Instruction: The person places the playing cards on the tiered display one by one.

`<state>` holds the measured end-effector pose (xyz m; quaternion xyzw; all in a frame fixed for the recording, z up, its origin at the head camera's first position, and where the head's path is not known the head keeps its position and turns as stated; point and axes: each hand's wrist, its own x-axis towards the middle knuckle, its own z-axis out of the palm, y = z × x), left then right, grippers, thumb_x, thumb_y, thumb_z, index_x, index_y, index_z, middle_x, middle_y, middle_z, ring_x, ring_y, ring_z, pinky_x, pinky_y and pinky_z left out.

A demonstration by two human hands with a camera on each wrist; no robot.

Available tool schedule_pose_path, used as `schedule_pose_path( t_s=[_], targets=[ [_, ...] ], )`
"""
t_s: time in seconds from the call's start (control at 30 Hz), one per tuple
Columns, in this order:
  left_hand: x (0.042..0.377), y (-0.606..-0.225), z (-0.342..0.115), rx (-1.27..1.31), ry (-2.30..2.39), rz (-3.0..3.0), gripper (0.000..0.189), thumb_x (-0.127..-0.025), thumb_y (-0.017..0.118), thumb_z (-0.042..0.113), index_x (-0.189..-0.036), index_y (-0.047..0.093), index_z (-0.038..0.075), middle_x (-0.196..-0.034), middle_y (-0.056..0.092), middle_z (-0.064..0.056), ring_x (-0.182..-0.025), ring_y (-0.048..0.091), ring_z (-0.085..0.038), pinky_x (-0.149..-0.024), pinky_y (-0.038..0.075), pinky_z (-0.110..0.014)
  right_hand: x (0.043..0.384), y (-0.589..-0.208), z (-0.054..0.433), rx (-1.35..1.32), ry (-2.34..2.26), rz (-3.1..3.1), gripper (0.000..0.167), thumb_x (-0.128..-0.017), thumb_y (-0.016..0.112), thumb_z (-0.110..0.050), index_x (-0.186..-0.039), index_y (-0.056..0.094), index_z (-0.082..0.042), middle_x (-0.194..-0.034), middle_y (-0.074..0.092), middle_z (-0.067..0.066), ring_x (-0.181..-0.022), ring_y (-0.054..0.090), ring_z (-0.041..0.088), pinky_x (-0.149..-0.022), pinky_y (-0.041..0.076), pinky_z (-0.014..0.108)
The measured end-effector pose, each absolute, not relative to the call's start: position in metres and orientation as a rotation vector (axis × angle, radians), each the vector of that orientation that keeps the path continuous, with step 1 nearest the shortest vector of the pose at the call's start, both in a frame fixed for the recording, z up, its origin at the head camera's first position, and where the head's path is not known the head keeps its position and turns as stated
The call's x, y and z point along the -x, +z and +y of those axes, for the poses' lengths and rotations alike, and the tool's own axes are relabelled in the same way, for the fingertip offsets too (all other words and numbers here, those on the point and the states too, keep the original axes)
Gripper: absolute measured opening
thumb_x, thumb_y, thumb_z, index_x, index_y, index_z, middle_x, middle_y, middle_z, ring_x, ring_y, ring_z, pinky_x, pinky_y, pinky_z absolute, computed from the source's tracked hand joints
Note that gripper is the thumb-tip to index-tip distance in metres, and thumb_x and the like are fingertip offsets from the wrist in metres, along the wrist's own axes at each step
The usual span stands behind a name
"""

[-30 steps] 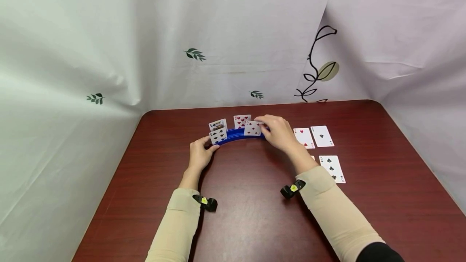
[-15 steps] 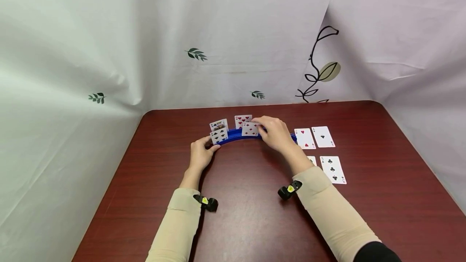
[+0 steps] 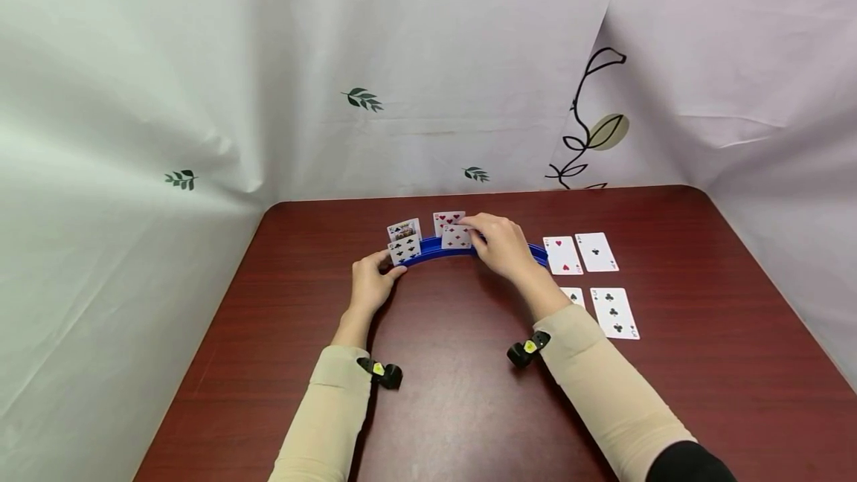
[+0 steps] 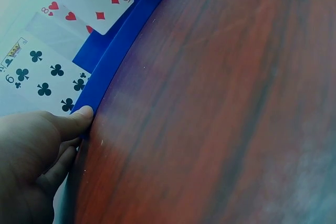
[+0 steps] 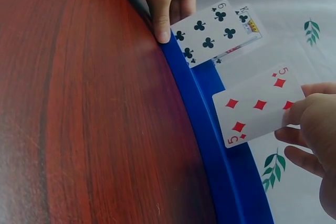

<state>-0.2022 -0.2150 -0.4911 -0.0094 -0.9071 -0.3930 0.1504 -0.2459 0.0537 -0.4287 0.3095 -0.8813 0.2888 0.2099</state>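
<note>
My left hand [image 3: 370, 283] pinches the left end of a curved blue playing card holder [image 3: 434, 248], thumb on its front edge. In my right hand [image 3: 502, 246] the five of diamonds [image 5: 260, 106] is pinched by its upper right part. Its lower edge is right at the holder's front slot in the right wrist view. Beside my left thumb the six of clubs [image 3: 405, 250] stands in the front, with a king of clubs [image 3: 404, 229] behind it. The eight of hearts [image 3: 447, 219] stands at the back, partly covered by the five. My right hand hides part of the holder.
Right of the holder, a two of hearts [image 3: 562, 255], an ace of clubs [image 3: 596, 252] and a three of clubs [image 3: 614, 313] lie face up on the brown table [image 3: 455, 393]. Another card [image 3: 574, 295] is mostly hidden by my right forearm. A white curtain [image 3: 428, 58] hangs behind.
My right hand has slid the five of diamonds a little to the left along the holder, so it now stands more in front of the eight of hearts. My left hand keeps its place.
</note>
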Motion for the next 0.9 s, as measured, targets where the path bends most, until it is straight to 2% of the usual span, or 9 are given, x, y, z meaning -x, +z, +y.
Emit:
schedule_pose_path(
  t_s=[0.9],
  targets=[
    [0.2015,-0.4907,-0.2147,0.024,-1.141,-2.611,0.033,-0.084,0.084,0.012,-0.114,0.076,0.002,-0.1,0.076,-0.016,-0.095,0.073,-0.028,-0.089,0.057,-0.043,0.2489,-0.4371,0.0445,-0.895,0.761,-2.513,0.022,-0.097,0.066,-0.005,-0.115,0.075,-0.01,-0.107,0.075,0.007,-0.095,0.071,0.026,-0.081,0.058,0.045]
  ],
)
